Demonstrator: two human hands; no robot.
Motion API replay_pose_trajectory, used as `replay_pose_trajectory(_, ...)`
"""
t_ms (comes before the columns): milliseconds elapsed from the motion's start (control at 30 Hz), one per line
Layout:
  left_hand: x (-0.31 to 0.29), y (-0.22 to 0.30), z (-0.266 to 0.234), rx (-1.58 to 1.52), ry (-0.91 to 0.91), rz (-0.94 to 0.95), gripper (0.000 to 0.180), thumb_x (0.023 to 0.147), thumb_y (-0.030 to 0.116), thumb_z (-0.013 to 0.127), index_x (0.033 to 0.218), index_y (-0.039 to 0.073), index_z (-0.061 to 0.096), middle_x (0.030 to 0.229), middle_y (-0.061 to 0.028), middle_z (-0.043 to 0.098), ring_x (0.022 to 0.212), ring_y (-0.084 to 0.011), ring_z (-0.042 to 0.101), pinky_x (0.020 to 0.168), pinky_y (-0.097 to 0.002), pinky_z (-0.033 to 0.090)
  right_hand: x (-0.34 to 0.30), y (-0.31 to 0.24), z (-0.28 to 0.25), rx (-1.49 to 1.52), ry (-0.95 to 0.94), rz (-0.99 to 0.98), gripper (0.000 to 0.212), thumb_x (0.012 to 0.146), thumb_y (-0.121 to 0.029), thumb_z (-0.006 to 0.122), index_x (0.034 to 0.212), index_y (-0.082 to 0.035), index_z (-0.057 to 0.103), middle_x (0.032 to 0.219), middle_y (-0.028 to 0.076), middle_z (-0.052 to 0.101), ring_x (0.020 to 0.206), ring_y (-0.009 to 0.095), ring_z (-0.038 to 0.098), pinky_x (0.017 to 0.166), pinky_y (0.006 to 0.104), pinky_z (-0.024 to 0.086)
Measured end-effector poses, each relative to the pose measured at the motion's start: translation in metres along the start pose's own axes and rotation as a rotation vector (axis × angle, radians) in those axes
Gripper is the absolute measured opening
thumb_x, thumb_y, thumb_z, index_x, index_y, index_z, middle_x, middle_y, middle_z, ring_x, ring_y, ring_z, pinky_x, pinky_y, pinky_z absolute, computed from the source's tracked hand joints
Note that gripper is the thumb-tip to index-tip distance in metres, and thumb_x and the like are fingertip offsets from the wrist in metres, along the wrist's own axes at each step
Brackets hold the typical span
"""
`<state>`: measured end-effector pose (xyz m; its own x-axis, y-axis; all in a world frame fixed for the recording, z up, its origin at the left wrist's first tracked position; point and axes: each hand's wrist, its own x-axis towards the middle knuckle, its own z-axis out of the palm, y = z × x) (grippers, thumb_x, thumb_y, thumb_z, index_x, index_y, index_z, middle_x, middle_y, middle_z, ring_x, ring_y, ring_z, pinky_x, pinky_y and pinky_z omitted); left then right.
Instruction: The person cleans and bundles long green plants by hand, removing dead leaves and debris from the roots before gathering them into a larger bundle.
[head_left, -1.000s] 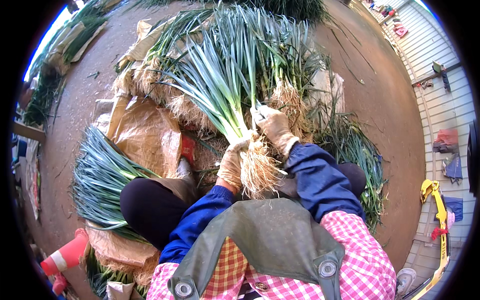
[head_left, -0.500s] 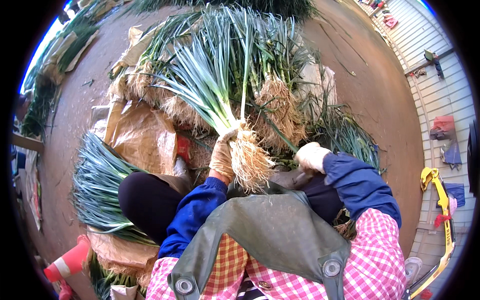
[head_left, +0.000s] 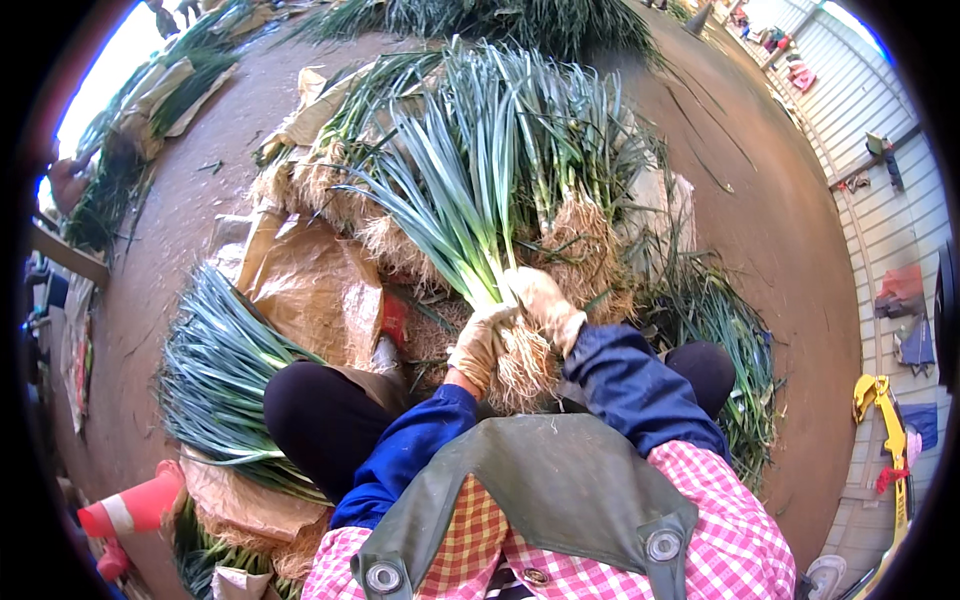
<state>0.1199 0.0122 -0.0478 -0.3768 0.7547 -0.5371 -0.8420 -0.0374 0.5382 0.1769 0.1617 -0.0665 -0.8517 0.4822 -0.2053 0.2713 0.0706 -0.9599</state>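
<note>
Between my knees I hold a bunch of green onions (head_left: 478, 272), its long green leaves pointing away from me and its pale roots hanging toward my apron. My gloved left hand (head_left: 477, 350) is closed round the white stalks just above the roots. From the other side my gloved right hand (head_left: 545, 298) grips the stalks a little higher; some of its fingertips are hidden. Just beyond lies a heap of green onions (head_left: 585, 240) with tangled roots toward me.
At my left, a stack of green onions (head_left: 225, 380) lies over a brown wrapper (head_left: 250, 495). Another crumpled brown sheet (head_left: 320, 285) is ahead of it. Loose leaves (head_left: 725, 345) lie by my right knee. An orange cone (head_left: 135, 505) is lower left, a yellow bar (head_left: 895, 450) at far right.
My right hand has come in from the right, where a long leaf stretched from it, onto the stalks. The bunch is more upright and slightly to the right, still in my left hand.
</note>
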Motion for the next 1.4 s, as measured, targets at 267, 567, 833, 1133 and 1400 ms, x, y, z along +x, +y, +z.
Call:
replay_pose_trajectory(267,0.01,-0.016,-0.003,-0.373,-0.123,0.096,0.031,0.085,0.004,0.061,0.115,-0.002,0.057,0.103,-0.0107,0.065,0.093,-0.0211,0.064,0.087,-0.0322,0.052,-0.006,0.041,0.028,0.109,0.182,-0.05,0.037,0.091,-0.033,0.052,0.11,-0.005,0.066,0.112,0.012,0.066,0.102,0.027,0.062,0.087,0.0312,0.048)
replay_pose_trajectory(567,-0.084,0.038,0.031,-0.064,-0.04,-0.143,0.015,0.084,0.006,0.063,0.099,0.003,0.061,0.075,-0.0065,0.064,0.063,-0.0182,0.062,0.063,-0.031,0.054,-0.014,-0.084,0.029,1.131,-0.344,0.325,0.044,0.088,-0.036,0.065,0.119,-0.005,0.059,0.108,0.011,0.066,0.092,0.022,0.064,0.087,0.0349,0.052)
replay_pose_trajectory(833,-0.231,0.183,0.085,1.114,0.011,-0.144,0.017,0.077,0.009,0.071,0.089,0.002,0.061,0.073,-0.0054,0.062,0.057,-0.0123,0.057,0.056,-0.0246,0.051,-0.008,-0.168,0.018,1.249,-0.117,-0.228,0.058,0.086,-0.052,0.061,0.118,-0.005,0.054,0.11,0.012,0.063,0.106,0.024,0.059,0.098,0.0436,0.045)
replay_pose_trajectory(1133,-0.318,0.332,0.119,2.926,0.639,0.537,0.027,0.07,0.024,0.067,0.09,0.007,0.062,0.073,-0.0115,0.062,0.067,-0.0287,0.06,0.063,-0.0398,0.047,0.028,-0.093,-0.233,0.735,0.369,-0.657,0.046,0.096,-0.043,0.043,0.106,-0.002,0.06,0.097,0.014,0.065,0.087,0.023,0.062,0.083,0.0357,0.049)
replay_pose_trajectory(1400,-0.379,0.426,0.171,3.409,1.275,1.287,0.011,0.082,0.018,0.056,0.09,0.01,0.058,0.082,-0.009,0.058,0.08,-0.0247,0.056,0.072,-0.0393,0.045,-0.059,-0.025,-0.387,0.964,0.857,-0.189,0.044,0.09,-0.046,0.056,0.097,-0.003,0.064,0.086,0.01,0.07,0.068,0.02,0.066,0.061,0.0289,0.053)
